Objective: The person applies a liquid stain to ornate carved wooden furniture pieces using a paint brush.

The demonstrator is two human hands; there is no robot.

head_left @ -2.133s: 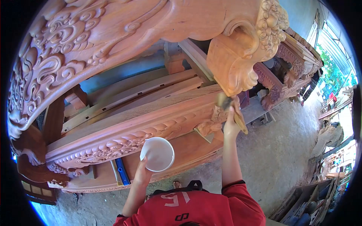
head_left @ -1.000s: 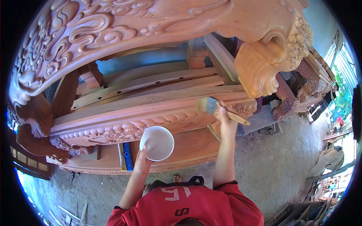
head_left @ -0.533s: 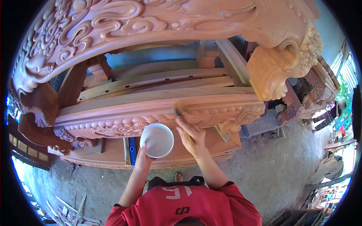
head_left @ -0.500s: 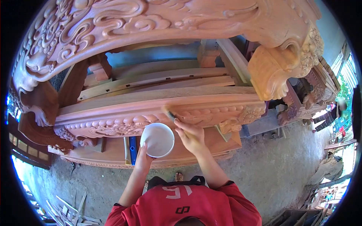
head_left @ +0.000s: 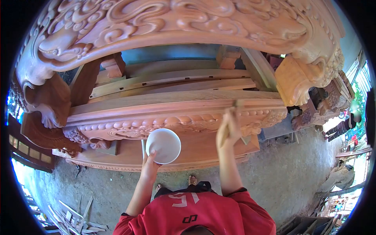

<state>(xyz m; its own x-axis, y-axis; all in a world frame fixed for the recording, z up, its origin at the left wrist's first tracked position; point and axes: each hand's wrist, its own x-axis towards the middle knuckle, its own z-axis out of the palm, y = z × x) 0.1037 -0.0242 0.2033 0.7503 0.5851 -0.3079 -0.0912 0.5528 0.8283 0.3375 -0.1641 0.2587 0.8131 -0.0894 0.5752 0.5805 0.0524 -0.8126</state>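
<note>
My left hand (head_left: 149,166) grips a white bowl (head_left: 164,141) by its near rim, thumb over the inside. The bowl is tilted so its pale interior faces me, and it overlaps the carved lower rail (head_left: 196,122) in this view. Off to the right, my right hand (head_left: 229,131) is closed around a paintbrush (head_left: 237,104). Motion smears the fingers and brush. The bristle end points up, over the upper edge of the rail near its right part. Above, a large carved wooden panel (head_left: 164,23) arches across the frame.
Loose wooden slats (head_left: 168,80) lie inside the wooden frame. A carved wooden leg (head_left: 293,80) juts out at the right. Below the rail is a low wooden board (head_left: 196,150). Scrap wood strips (head_left: 76,219) lie on the concrete floor (head_left: 282,172). A person (head_left: 340,125) is far right.
My right hand has swung right with the paintbrush, away from the bowl, and the brush now points up. The head view has shifted slightly; the blue tool beside the bowl no longer shows.
</note>
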